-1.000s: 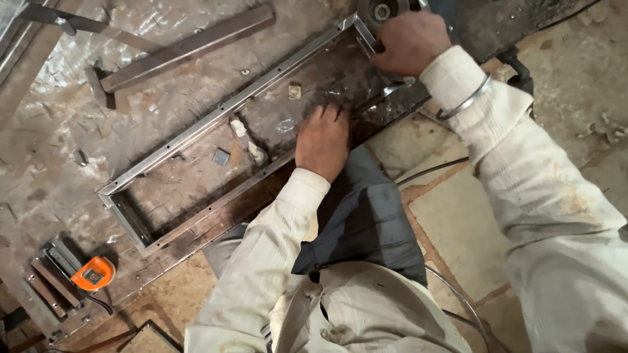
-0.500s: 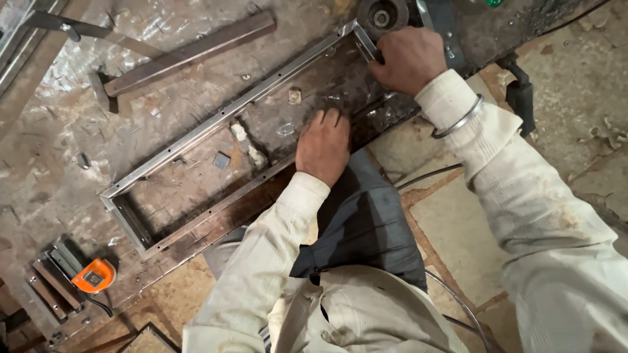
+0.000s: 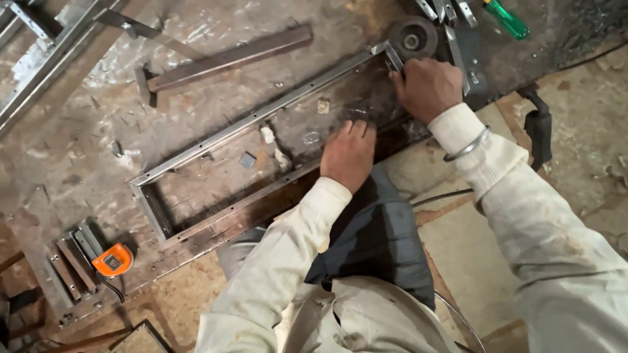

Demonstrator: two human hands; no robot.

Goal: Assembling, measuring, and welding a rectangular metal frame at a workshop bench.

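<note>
A long rectangular metal frame [image 3: 235,127] lies at a slant on a scarred steel work table [image 3: 78,150]. My left hand [image 3: 348,155] rests palm down on the table inside the frame, close to its near rail, with fingers slightly spread. My right hand [image 3: 426,86] is closed around the frame's right end by the corner. A metal bangle [image 3: 466,147] circles my right wrist. Both arms are in off-white sleeves.
A round grinder disc [image 3: 412,40] sits just beyond the frame's right corner. A green-handled tool [image 3: 507,19] lies at the top right. A flat steel bar [image 3: 229,57] lies above the frame. An orange tape measure [image 3: 112,259] and short metal pieces [image 3: 69,261] sit at lower left. Small scraps [image 3: 268,134] lie inside the frame.
My right hand has slid down from the top edge to the frame's right corner. The view has shifted, so the grinder disc and green-handled tool show. My left hand stays put.
</note>
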